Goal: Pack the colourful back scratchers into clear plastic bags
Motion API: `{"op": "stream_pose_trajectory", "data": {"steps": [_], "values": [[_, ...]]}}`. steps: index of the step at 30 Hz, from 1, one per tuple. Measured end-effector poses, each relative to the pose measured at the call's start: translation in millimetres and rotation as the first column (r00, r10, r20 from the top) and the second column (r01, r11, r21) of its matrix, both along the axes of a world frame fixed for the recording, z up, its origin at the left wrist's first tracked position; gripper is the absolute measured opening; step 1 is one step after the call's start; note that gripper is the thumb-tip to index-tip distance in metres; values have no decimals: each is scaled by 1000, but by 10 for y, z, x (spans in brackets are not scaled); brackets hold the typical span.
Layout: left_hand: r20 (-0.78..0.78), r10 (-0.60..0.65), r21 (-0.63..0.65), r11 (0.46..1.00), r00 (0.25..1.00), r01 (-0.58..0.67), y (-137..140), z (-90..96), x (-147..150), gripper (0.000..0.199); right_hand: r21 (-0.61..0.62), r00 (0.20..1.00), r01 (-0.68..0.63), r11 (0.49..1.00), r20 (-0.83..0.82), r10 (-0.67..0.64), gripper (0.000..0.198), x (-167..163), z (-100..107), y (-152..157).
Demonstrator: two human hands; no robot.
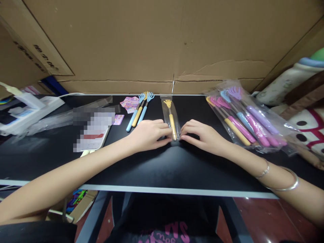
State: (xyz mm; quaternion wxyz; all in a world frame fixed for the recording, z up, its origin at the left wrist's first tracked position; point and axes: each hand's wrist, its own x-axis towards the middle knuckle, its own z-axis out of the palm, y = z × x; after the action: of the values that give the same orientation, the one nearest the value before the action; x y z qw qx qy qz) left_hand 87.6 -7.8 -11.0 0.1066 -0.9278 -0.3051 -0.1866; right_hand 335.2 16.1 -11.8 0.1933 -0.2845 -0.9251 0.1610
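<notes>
A yellow back scratcher with a hand-shaped head lies inside a narrow clear plastic sleeve on the black table, its handle towards me. My left hand pinches the sleeve's left edge near the bottom, thumb and fingers together. On the other side, the fingertips of my right hand are closed at the sleeve's lower right edge. Left of the sleeve, a few loose blue and yellow back scratchers lie side by side, partly behind my left hand.
Small pink printed cards lie behind the loose scratchers. At left are a phone, empty clear sleeves and a white power strip. A clear bag of several coloured scratchers lies at right. Cardboard walls the back edge.
</notes>
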Motion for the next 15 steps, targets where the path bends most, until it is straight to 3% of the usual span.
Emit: {"op": "stream_pose_trajectory", "data": {"steps": [6, 15], "values": [[85, 47, -188, 982, 995, -30, 19, 18, -11, 19, -108, 995, 0, 994, -96, -11, 22, -16, -10, 42], [119, 164, -479, 873, 979, -88, 73, 9, 7, 22, -267, 973, 134, 954, -145, -177, 22, -41, -54, 111]]}}
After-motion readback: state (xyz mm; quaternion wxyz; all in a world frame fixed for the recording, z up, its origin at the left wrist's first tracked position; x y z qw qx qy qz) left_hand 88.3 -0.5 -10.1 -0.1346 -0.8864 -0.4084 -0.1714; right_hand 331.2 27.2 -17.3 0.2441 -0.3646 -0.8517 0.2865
